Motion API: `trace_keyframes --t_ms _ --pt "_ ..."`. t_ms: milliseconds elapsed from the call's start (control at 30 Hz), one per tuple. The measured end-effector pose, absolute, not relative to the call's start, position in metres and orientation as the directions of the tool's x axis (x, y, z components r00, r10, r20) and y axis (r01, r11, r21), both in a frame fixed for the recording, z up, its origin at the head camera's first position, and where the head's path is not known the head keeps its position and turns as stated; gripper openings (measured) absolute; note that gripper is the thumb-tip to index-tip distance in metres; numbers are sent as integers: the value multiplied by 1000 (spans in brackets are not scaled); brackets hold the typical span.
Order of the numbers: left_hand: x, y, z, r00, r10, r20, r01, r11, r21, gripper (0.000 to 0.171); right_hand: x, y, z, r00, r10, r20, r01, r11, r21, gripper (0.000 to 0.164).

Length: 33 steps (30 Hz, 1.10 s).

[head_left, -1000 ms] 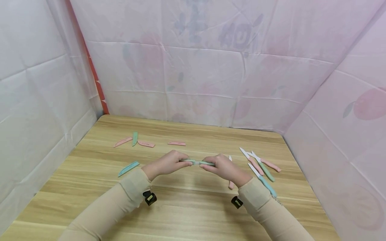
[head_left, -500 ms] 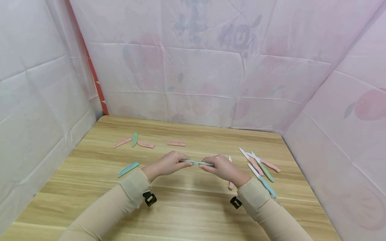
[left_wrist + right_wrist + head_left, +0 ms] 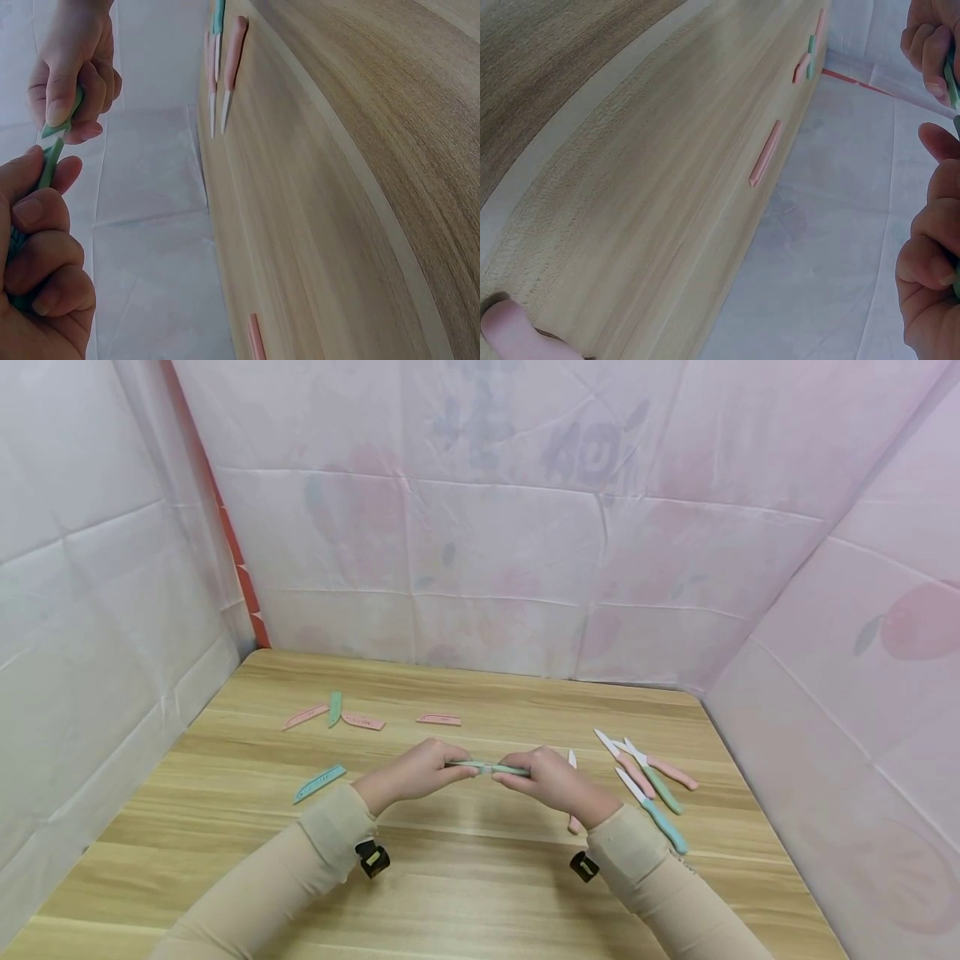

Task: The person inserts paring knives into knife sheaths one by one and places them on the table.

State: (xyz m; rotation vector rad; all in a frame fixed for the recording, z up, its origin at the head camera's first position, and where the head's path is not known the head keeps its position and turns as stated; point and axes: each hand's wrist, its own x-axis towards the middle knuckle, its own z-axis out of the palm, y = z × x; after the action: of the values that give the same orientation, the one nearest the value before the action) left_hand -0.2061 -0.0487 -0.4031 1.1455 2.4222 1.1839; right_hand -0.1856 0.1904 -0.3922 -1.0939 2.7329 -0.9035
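In the head view both hands meet over the middle of the table. My left hand (image 3: 420, 768) grips a green blade sheath (image 3: 467, 764), which the left wrist view shows between thumb and curled fingers. My right hand (image 3: 553, 778) holds a green-handled paring knife (image 3: 512, 770) by its handle. Most of its blade lies inside the sheath; a short white stretch (image 3: 54, 135) shows between sheath and handle. A pink-handled knife (image 3: 574, 822) lies on the table, partly hidden under the right hand.
Several bare knives lie at the right, among them a blue one (image 3: 666, 827) and a green one (image 3: 666, 792). Loose sheaths lie left and back: blue (image 3: 319, 783), green (image 3: 334, 710), and pink ones (image 3: 439, 720). Cloth walls (image 3: 495, 552) stand around the wooden table (image 3: 465, 893).
My right hand has moved slightly left toward the left hand, and the bare stretch of blade between handle and sheath looks shorter. The things on the table have stayed put.
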Motion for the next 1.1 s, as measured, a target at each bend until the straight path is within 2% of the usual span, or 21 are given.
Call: trace_keyframes --t_ms 1100 --pt "-206 -42 -406 -668 730 146 565 369 738 20 -186 187 -396 -756 -640 140 -597 586 -548 24"
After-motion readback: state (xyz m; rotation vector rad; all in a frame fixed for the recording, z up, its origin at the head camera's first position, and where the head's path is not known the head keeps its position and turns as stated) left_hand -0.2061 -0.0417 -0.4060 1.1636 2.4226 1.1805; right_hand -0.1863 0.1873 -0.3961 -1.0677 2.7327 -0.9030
